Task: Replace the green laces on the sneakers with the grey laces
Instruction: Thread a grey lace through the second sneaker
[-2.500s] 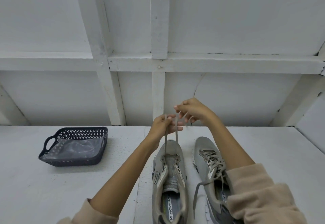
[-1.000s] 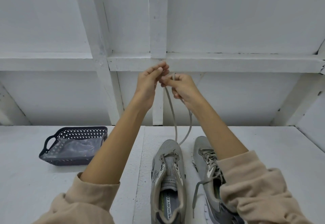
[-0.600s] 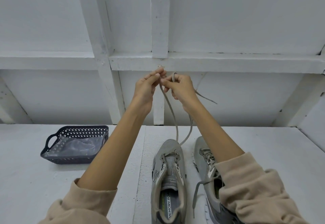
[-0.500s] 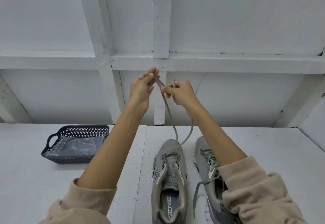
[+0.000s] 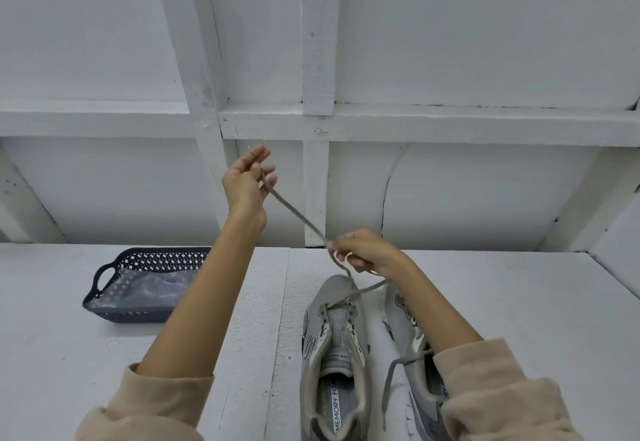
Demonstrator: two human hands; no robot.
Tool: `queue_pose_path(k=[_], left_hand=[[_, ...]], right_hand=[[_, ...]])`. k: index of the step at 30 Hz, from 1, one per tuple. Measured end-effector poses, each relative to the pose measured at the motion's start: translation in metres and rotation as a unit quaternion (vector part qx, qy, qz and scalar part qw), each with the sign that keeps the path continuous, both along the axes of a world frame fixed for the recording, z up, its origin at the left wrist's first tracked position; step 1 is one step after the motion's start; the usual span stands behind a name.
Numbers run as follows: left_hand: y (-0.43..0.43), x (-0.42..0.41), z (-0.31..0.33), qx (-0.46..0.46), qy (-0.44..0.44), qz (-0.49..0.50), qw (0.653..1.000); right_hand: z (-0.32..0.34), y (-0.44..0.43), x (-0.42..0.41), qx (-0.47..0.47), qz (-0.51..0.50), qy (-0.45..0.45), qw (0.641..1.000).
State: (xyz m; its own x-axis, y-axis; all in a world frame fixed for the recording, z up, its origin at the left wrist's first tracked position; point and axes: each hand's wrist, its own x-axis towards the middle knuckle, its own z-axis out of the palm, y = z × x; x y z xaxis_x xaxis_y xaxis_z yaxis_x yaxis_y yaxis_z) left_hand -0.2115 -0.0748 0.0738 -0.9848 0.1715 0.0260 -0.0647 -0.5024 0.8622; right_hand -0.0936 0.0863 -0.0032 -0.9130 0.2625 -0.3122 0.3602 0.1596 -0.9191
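Lacing the left sneaker (image 5: 334, 343): left hand (image 5: 247, 180) pinches the grey lace (image 5: 294, 212) end high, right hand (image 5: 367, 255) grips it lower; next, probably, threading one row nearer

The raised left hand (image 5: 247, 186) pinches one end of a grey lace (image 5: 294, 213), which slants taut down to the right hand (image 5: 363, 253), gripping it just above the open sneaker (image 5: 334, 347). A laced sneaker (image 5: 401, 322) lies beside it on the white table (image 5: 519, 319), a dark basket (image 5: 124, 316) well apart
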Motion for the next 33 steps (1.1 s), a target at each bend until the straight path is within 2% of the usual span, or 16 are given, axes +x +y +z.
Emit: queue_pose_path(k=[2, 4, 7, 10, 13, 16, 20, 25, 33], left_hand=[[0.002, 0.004, -0.004, -0.044, 0.024, -0.002, 0.999], [0.005, 0.013, -0.011, -0.114, 0.063, -0.023, 0.991], [0.017, 0.036, -0.022, -0.250, 0.151, -0.102, 0.951], [0.035, 0.052, -0.037, -0.302, 0.241, -0.123, 0.914], [0.042, 0.055, -0.042, -0.303, 0.275, -0.076, 0.909], [0.043, 0.055, -0.042, -0.311, 0.289, -0.076, 0.902], [0.033, 0.049, -0.043, -0.319, 0.275, -0.073, 0.904], [0.006, 0.032, -0.058, -0.331, 0.218, -0.085, 0.914], [0.001, 0.039, -0.072, -0.324, 0.210, -0.141, 0.912]], right_hand=[[0.014, -0.002, -0.002, -0.119, -0.055, 0.092, 0.987], [0.033, -0.005, -0.004, -0.206, -0.093, 0.196, 0.954], [0.054, -0.014, -0.010, -0.190, -0.099, 0.266, 0.940], [0.063, -0.026, -0.009, -0.194, -0.079, 0.273, 0.939], [0.065, -0.029, -0.006, -0.212, -0.068, 0.265, 0.938], [0.063, -0.023, -0.004, -0.239, -0.061, 0.230, 0.941], [0.062, -0.001, 0.000, -0.255, -0.097, 0.212, 0.938], [0.061, 0.036, 0.010, -0.337, -0.198, 0.227, 0.892], [0.057, 0.033, 0.009, -0.362, -0.153, 0.201, 0.897]])
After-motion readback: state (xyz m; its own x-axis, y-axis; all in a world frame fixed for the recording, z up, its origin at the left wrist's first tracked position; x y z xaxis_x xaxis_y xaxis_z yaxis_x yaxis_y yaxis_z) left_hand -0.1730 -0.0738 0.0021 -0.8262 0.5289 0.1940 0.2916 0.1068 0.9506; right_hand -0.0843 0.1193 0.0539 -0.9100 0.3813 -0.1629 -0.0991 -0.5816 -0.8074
